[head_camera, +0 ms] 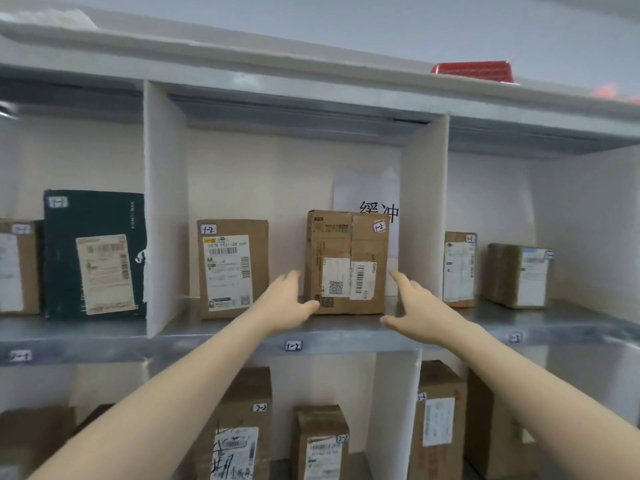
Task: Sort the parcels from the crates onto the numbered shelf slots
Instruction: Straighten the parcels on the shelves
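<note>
left hand [288, 301], right hand [414, 308] beside parcel [346, 244]

A box [14, 266] at the left edge is cut off and its tag is unreadable. The parcel [346, 261] covers the lower part of a sheet [363, 194] and some of its writing. The left hand [289, 301] hides the parcel's bottom corner — whether it touches cannot be told. Label print is too small to read. Up top, a red tray [472, 71] shows only its rim, with an orange blur [609, 91] beside it. The lower boxes [322, 445] run off the bottom edge.
</note>
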`<action>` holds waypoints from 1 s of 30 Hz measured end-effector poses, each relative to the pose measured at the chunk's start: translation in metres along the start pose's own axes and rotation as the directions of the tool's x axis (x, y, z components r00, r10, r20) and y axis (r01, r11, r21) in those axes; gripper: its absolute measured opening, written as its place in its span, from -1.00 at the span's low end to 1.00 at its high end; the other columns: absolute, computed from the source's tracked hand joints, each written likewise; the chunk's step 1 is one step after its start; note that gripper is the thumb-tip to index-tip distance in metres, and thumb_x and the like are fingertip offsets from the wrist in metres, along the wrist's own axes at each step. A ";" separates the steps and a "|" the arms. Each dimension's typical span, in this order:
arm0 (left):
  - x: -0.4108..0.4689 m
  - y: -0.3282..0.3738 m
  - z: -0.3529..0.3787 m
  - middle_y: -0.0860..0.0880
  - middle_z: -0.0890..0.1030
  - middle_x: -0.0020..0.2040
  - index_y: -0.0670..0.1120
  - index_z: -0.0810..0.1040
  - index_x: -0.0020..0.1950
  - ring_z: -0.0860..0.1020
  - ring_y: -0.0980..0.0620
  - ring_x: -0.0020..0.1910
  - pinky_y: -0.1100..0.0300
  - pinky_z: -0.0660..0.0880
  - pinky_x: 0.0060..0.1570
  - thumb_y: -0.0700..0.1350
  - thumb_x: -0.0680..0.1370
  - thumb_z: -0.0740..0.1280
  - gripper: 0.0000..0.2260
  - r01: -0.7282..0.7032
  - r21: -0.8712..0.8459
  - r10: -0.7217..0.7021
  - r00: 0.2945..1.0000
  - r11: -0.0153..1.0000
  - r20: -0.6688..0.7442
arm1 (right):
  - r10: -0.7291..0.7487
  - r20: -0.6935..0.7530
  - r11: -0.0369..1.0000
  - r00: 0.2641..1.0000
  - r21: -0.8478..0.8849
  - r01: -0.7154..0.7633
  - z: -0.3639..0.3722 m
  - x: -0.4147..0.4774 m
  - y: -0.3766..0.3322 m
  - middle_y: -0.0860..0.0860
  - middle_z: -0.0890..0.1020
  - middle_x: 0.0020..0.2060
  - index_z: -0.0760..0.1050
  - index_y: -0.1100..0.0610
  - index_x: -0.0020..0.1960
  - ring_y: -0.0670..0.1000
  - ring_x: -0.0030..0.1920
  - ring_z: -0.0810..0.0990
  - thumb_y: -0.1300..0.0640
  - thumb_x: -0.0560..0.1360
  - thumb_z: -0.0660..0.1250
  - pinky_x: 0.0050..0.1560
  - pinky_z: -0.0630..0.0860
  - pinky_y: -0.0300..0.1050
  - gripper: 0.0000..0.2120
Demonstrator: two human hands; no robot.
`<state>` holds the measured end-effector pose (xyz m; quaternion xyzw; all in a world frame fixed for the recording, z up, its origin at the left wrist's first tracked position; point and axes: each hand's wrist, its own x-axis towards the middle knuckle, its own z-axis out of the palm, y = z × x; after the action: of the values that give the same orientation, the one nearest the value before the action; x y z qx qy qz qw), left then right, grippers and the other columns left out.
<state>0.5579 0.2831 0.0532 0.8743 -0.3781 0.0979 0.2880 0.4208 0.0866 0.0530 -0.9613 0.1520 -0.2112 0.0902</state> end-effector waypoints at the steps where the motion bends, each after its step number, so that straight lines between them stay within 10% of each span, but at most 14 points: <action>1: 0.003 0.004 0.003 -0.16 0.28 0.49 -0.15 0.10 0.56 0.29 -0.10 0.45 0.08 0.26 0.37 0.05 0.59 0.29 -0.36 0.009 -0.019 -0.008 1.000 1.000 0.010 | -0.002 0.000 1.000 1.000 0.006 0.002 0.000 0.004 0.003 0.14 0.25 0.49 -0.16 0.03 0.59 0.13 0.39 0.39 -0.04 0.52 0.37 0.31 0.39 -0.02 -0.12; 15: 0.050 0.022 0.027 0.01 0.35 0.45 -0.01 0.04 0.53 0.37 0.02 0.37 0.22 0.29 0.27 -0.06 0.49 0.45 -0.23 0.068 -0.269 -0.056 0.997 0.961 0.054 | -0.200 0.053 0.976 0.978 0.097 0.195 0.010 0.061 0.028 0.12 0.24 0.47 -0.20 0.05 0.58 0.15 0.38 0.39 -0.02 0.50 0.39 0.35 0.39 -0.02 -0.08; 30: 0.041 0.035 0.025 -0.14 0.03 0.59 -0.11 -0.17 0.60 0.14 -0.13 0.54 0.00 0.15 0.49 0.10 0.52 0.40 -0.08 0.323 -0.038 -0.322 0.946 0.946 0.029 | -0.261 0.022 0.965 0.965 -0.023 0.262 0.009 0.069 0.047 0.21 0.41 0.32 0.02 0.16 0.55 0.25 0.25 0.48 -0.01 0.51 0.33 0.21 0.48 0.07 -0.25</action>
<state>0.5601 0.2248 0.0633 0.9192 -0.2352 0.0315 0.3143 0.4724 0.0211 0.0594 -0.9760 0.0258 -0.2102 0.0507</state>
